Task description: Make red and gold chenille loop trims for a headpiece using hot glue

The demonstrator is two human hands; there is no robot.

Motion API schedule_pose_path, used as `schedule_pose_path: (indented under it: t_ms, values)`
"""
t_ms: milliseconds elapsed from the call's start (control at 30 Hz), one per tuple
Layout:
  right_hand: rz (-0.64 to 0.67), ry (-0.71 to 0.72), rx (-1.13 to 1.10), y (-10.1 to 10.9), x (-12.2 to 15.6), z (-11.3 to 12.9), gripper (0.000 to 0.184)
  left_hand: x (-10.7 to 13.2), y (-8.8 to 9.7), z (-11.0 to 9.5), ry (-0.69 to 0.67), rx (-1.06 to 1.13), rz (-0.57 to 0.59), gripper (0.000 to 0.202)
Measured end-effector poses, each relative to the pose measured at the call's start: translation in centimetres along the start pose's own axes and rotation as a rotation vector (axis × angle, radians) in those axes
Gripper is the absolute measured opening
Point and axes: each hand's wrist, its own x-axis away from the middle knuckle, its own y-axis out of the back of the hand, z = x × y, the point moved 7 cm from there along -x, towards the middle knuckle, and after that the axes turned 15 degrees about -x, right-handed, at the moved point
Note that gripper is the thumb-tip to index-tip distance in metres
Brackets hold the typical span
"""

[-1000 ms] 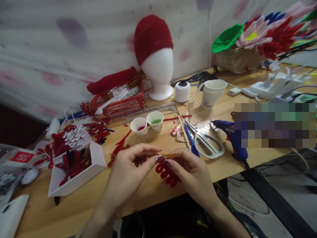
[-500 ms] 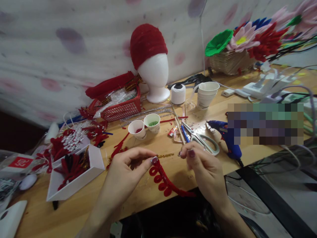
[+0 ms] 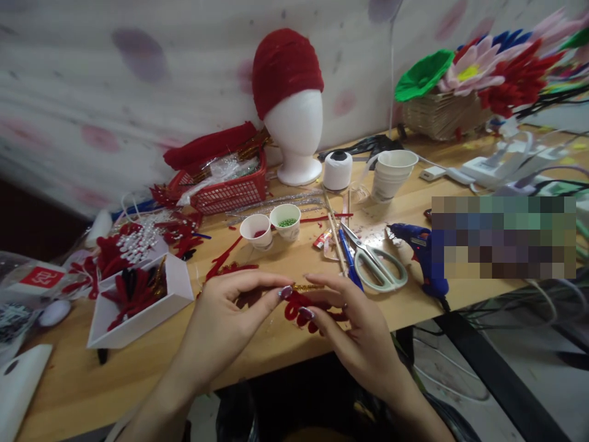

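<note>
red looped strip (image 3: 291, 312): partly behind right hand (image 3: 361, 334) | white object (image 3: 25, 388): cut off left

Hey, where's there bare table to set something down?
The best bare patch is the front left of the table, between the white box and your left hand. A smaller one lies between the stacked cups and the glue gun. It's crowded around the scissors and pen, and at left around the white beads.
</note>
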Motion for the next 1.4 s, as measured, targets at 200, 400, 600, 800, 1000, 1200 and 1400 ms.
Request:
schedule_pose_path:
  t_ms: [200, 400, 600, 800, 1000, 1200, 1400]
  values:
    - [-0.105, 0.038, 0.008, 0.2, 0.1, 0.0, 0.018, 0.1, -0.1, -0.1, 0.045, 0.008, -0.050, 0.011]
    - [-0.053, 0.161, 0.054, 0.0, 0.0, 0.8, 0.035, -0.3, -0.1, 0.7, 0.080, 0.065, -0.034, 0.010]
    - [0.022, 0.185, 0.232, 0.2, 0.1, 0.9, 0.045, -1.3, 0.1, 0.6, -0.007, 0.000, 0.153, 0.012]
    - [0.044, 0.180, 0.163, -0.2, -0.1, 1.3, 0.026, -1.9, -0.1, 0.8, -0.003, -0.010, 0.284, 0.014]
    - [0.037, 0.228, 0.174, -0.4, -0.2, 1.7, 0.019, -2.0, 0.4, 0.9, -0.008, -0.029, 0.297, 0.015]
    - [0.043, 0.249, 0.225, -0.5, -0.2, 1.9, 0.013, -2.0, 1.0, 0.5, -0.031, -0.059, 0.279, 0.013]
    - [0.033, 0.256, 0.249, -0.3, -0.3, 1.6, 0.013, -2.0, 1.1, 0.4, -0.042, -0.108, 0.262, 0.013]
